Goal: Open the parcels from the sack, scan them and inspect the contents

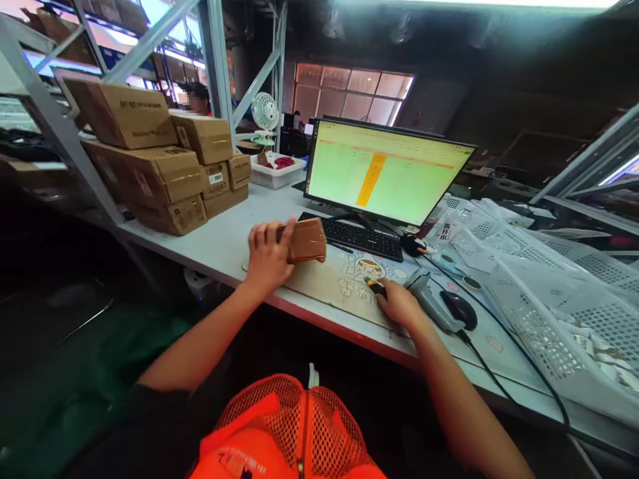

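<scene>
The left hand (268,256) is gripping a small brown taped parcel (306,240) by its near end, holding it just above the desk (219,243) before the keyboard (360,237). It is looking light, stiff and slightly slick. The right hand (398,305) is resting curled on the desk mat, pinching a small dark object (375,287).

Both forearms reach forward; the left hand (268,256) is raised, fingers curled in a grasp, while the right hand (398,305) lies lower, palm down.
</scene>
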`<state>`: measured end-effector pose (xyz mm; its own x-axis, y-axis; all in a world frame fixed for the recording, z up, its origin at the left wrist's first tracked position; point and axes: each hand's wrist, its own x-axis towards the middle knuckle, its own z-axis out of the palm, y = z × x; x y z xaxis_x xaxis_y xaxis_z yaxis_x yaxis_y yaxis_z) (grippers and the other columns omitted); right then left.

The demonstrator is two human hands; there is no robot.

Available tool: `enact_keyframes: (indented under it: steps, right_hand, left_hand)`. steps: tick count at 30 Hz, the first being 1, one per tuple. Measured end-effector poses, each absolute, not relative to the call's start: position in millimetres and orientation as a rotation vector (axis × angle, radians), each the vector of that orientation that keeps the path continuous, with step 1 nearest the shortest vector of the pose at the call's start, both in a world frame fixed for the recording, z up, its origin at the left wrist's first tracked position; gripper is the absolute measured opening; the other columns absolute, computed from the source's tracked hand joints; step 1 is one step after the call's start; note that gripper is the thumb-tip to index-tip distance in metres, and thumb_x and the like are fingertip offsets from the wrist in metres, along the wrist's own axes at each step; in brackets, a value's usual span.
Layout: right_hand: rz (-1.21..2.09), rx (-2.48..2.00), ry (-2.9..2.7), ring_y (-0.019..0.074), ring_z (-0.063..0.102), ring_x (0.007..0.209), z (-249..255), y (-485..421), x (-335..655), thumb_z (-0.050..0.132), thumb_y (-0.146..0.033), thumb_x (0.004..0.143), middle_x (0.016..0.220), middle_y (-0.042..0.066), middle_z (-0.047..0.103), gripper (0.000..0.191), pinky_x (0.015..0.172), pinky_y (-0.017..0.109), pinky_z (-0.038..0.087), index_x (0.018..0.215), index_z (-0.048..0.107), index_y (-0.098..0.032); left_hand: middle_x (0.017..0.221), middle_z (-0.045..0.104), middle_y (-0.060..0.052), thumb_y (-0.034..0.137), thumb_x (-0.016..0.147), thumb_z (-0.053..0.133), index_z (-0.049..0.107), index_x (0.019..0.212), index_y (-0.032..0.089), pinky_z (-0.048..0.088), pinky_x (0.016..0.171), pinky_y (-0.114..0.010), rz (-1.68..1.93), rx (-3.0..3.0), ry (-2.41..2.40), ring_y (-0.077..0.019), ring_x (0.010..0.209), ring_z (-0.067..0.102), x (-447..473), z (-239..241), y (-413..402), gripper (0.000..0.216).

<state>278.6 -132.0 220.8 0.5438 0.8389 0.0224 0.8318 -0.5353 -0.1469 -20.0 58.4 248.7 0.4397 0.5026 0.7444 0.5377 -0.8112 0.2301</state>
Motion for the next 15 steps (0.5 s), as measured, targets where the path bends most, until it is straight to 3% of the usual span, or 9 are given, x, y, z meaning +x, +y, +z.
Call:
enact_keyframes:
  steps: [3,6,9,15]
  right_hand:
    - [0.046,-2.571,-1.392,0.0332,0.066,0.122,219,-145,261,0.043,-0.023,0.1,0.139,0.023,0.064,0.053,0.102,0.045,0.052,0.149,0.054,-0.01]
    - [0.228,-2.206,-1.309,0.0231,0.074,0.087,223,-153,235,0.03,-0.035,0.105,0.11,0.014,0.074,0.06,0.081,0.038,0.06,0.16,0.041,-0.014]
    - [0.408,-1.763,-1.204,0.0182,0.065,0.058,233,-154,206,0.034,-0.047,0.103,0.071,-0.001,0.066,0.069,0.061,0.033,0.058,0.164,0.035,-0.016]
    - [0.362,-1.659,-1.218,0.0142,0.059,0.05,256,-129,180,0.042,-0.045,0.099,0.063,-0.004,0.061,0.069,0.056,0.029,0.055,0.163,0.042,-0.02]
  left_hand:
    - [0.152,0.047,-0.016,0.009,0.077,0.07,0.032,0.167,0.025,0.019,0.127,-0.06,-1.085,-2.731,-0.757,-0.0409,0.143,0.038,-4,252,39,0.099]
    - [0.152,0.048,-0.016,0.005,0.081,0.063,0.031,0.168,0.025,0.02,0.126,-0.059,-1.0,-2.727,-0.74,-0.0395,0.142,0.039,10,249,28,0.095]
    - [0.153,0.048,-0.016,0.007,0.081,0.062,0.03,0.168,0.024,0.02,0.126,-0.059,-1.005,-2.72,-0.773,-0.04,0.142,0.039,16,249,24,0.094]
    - [0.154,0.048,-0.016,0.012,0.084,0.061,0.029,0.168,0.024,0.017,0.127,-0.06,-0.997,-2.738,-0.786,-0.0406,0.143,0.037,16,249,25,0.091]
